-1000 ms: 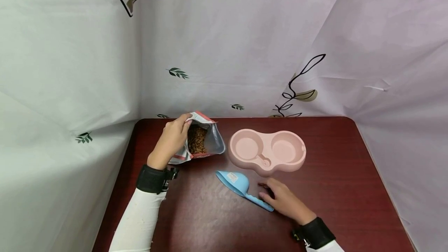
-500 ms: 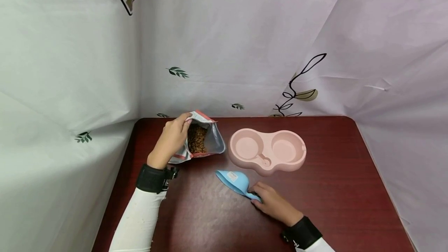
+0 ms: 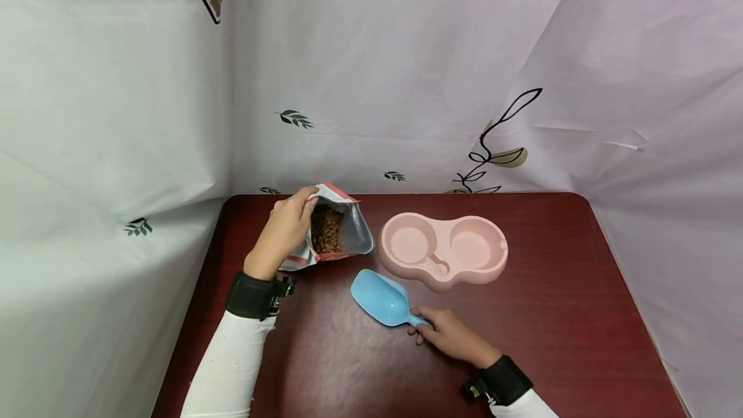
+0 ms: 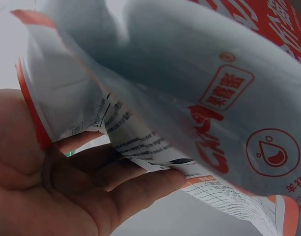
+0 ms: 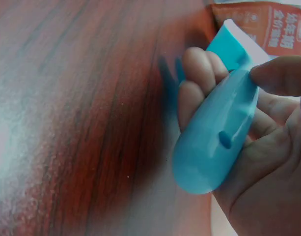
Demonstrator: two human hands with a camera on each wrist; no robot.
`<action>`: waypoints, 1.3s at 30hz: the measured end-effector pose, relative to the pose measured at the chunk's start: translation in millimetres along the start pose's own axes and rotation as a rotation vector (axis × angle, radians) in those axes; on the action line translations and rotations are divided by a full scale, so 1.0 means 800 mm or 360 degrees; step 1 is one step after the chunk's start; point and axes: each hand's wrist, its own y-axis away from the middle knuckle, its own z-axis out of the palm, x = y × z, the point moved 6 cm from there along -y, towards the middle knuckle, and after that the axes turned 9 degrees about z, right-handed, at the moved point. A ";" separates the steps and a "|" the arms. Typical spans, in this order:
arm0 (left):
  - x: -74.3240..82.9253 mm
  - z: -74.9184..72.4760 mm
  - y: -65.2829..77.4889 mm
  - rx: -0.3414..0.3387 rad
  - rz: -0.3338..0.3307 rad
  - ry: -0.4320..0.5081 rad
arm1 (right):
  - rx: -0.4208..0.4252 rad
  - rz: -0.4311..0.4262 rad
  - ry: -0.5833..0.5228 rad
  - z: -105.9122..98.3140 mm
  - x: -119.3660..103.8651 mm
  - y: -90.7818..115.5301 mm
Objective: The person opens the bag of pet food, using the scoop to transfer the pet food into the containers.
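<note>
With 12 o'clock at the table's far edge, I see the two hands well apart. The right hand (image 3: 449, 335) grips the slim handle of a light-blue plastic scoop (image 3: 380, 298) with a rounded, open bowl; the left hand (image 3: 284, 221) pinches the near-left rim of a white-and-red foil-lined bag (image 3: 356, 235), holding its mouth wide over brown granular pieces (image 3: 326, 228). The relation I judge to matter most is scoop to bag mouth: the mouth lies at 11 o'clock from the scoop's bowl, near but not touching. The scoop's long axis runs from its handle at 4 o'clock to its lip at 10, so I would expect only a slight turn clockwise to line it up. Its hollow faces up; I cannot tell whether its underside touches the dark-red wood-grain table (image 3: 331, 353). The pink two-well bowl tray (image 3: 444, 234) sits at 2 o'clock from the scoop. The left hand is nearer the bag, the right nearer the tray.
</note>
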 end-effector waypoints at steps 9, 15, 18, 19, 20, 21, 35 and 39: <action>0.000 0.002 -0.001 0.0003 0.0014 -0.0002 | -0.0326 0.0267 -0.0542 -0.005 0.019 -0.010; 0.000 0.002 -0.001 0.0021 0.0028 0.0003 | -0.0485 0.0366 -0.0673 -0.002 0.025 -0.014; 0.000 0.002 -0.001 0.0020 0.0026 0.0004 | -0.0582 0.0404 -0.0777 0.004 0.027 -0.014; 0.000 0.002 -0.001 0.0020 0.0026 0.0005 | -0.0609 0.0406 -0.0801 0.006 0.027 -0.014; 0.000 0.001 -0.001 0.0022 0.0026 0.0003 | -0.0634 0.0404 -0.0824 0.008 0.027 -0.014; 0.000 0.001 -0.001 0.0023 0.0027 0.0002 | -0.0659 0.0404 -0.0851 0.009 0.027 -0.014; 0.002 0.001 -0.003 0.0077 0.0068 -0.0062 | -0.0667 0.0169 -0.1099 -0.020 -0.007 -0.002; 0.004 0.001 -0.002 0.0122 0.0100 -0.0098 | -0.0602 0.0071 -0.1122 -0.042 -0.023 0.003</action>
